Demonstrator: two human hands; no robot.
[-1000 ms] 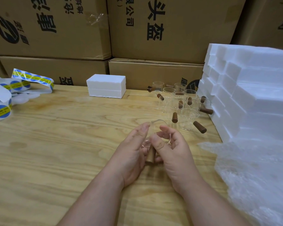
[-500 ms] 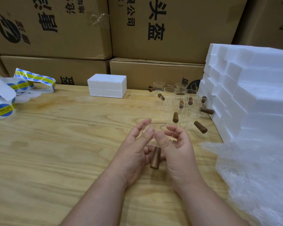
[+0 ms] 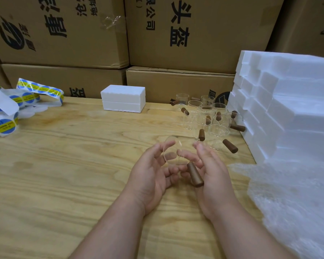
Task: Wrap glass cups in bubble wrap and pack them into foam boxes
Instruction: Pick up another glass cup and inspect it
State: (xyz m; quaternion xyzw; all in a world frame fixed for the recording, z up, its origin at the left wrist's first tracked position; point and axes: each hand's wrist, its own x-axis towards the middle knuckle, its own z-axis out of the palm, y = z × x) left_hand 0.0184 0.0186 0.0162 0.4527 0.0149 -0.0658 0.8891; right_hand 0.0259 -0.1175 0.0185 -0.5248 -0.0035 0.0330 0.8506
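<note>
Both hands held one glass cup (image 3: pixel 173 154) above the wooden table (image 3: pixel 64 165). The left hand (image 3: pixel 151 176) and the right hand (image 3: pixel 211 174) curled loosely round it, wooden handle (image 3: pixel 195 174) toward the person. Recommended: support the body, not the handle, moving to the bubble wrap (image 3: pixel 292 202).

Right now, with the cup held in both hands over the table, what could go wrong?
The cup is held only by fingertips of the left hand and right hand, so it may slip onto the table. Reaching for the bubble wrap could knock the other cups.
</note>
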